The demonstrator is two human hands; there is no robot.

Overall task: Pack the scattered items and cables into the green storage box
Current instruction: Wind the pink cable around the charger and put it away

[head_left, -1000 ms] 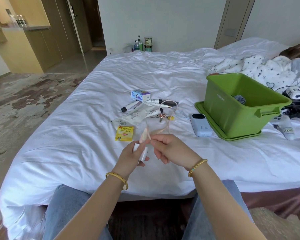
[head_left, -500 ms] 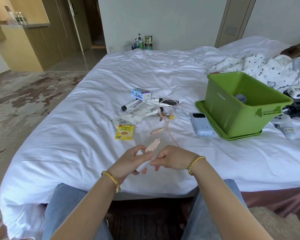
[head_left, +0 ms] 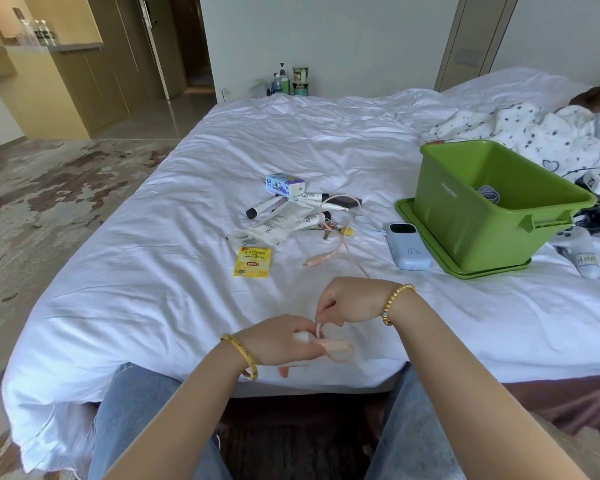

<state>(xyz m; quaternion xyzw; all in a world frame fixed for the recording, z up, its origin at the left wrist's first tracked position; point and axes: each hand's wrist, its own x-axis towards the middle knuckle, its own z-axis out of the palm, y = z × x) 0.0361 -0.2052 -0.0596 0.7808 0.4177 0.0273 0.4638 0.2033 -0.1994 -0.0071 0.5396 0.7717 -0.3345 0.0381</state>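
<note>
Bed [head_left: 326, 140], white cover, lay under and beyond both hands and carried every item. Green storage box [head_left: 465, 216], open, stood on its lid well off to the right of the hands and farther out; a coiled grey cable [head_left: 489, 195] already lay inside, so packing was judged begun and far from finished. Blue power bank [head_left: 408, 243] lay just beside the box, between it and the hands. Scattered pile [head_left: 291, 213] of tubes, sachets and a small carton sat straight ahead of the hands; yellow tea packet [head_left: 252, 261] lay nearest, ahead and slightly left. Pink cable [head_left: 340, 237] trailed from that pile toward the hands, its near end looped at the fingertips, apparently being coiled for neat stowing. Left hand [head_left: 284, 341] was closed on a small white object and the finished loops, serving as anchor. Right hand [head_left: 354, 301] pinched the strand above, feeding it round.

Against the earlier frames: both hands sat lower and nearer the bed edge, and less cable lay slack on the cover.
</note>
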